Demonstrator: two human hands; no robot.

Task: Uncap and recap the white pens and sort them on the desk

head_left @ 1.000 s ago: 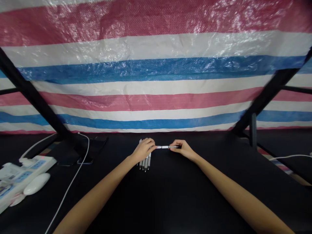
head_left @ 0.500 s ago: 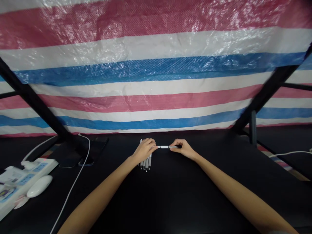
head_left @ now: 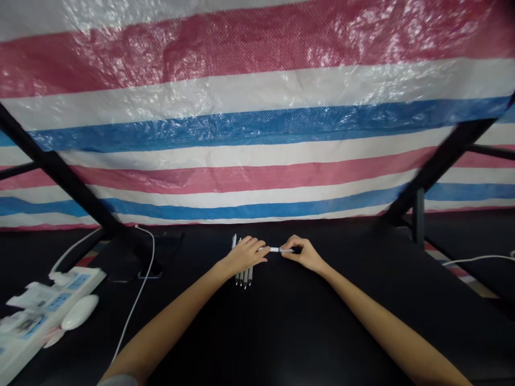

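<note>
Pen (head_left: 280,250) less exposed between left hand (head_left: 245,255) and right hand (head_left: 303,254)

A: Tarp (head_left: 257,128), top of frame, what's it made of?
B: Woven plastic, glossy, w/ a rough weave.
A: Tabletop (head_left: 322,327)?
B: Matt black, smooth; mat'l unclear.
A: Pens (head_left: 243,277) & crosswise pen (head_left: 277,249), center?
B: Prob. plastic barrels, slight sheen.
A: Lower left?
B: Power strip (head_left: 52,300) & mouse (head_left: 79,312), smooth white plastic, semi-gloss.
</note>
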